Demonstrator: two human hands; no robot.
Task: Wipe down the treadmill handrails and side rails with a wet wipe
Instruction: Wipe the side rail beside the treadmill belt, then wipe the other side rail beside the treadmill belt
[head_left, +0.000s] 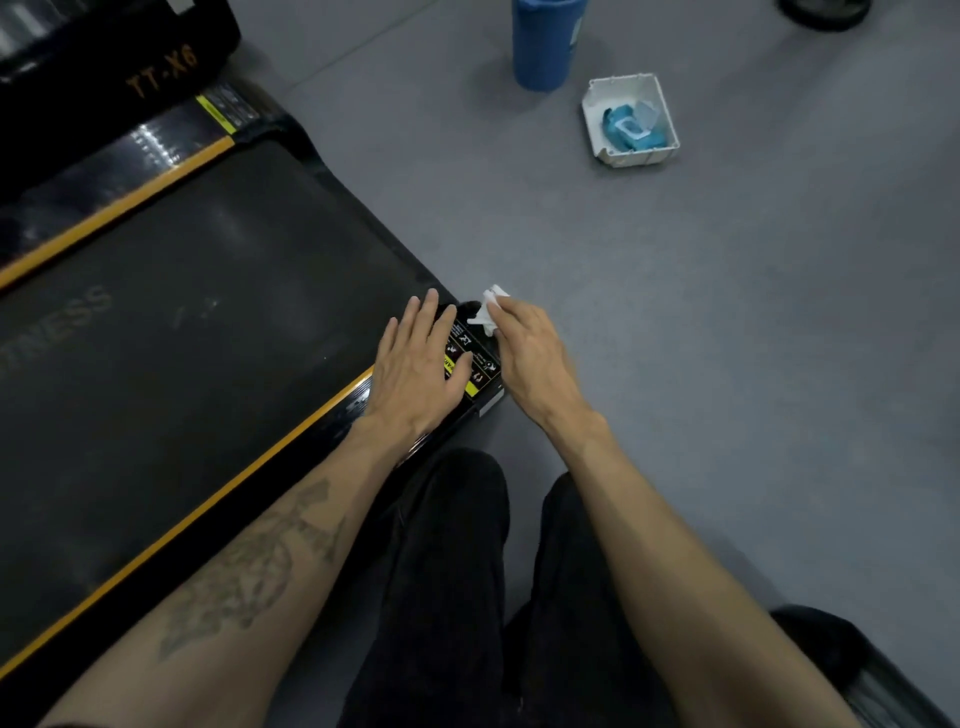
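"TT-X6" on treadmill housing (161, 73) — faint "…TNESS" on belt (208, 291)

I see the treadmill (182, 312) on my left, the tray (670, 117) with a pack (618, 130) inside far right, a bin (545, 47) just left of it.

Head view steeply downward (close); treadmill (182, 312) left, floor (727, 364) right

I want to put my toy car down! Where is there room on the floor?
The grey floor is bare between the white square tray and the right hand holding the white wet wipe. It is crowded at the black treadmill corner, where the left hand rests.
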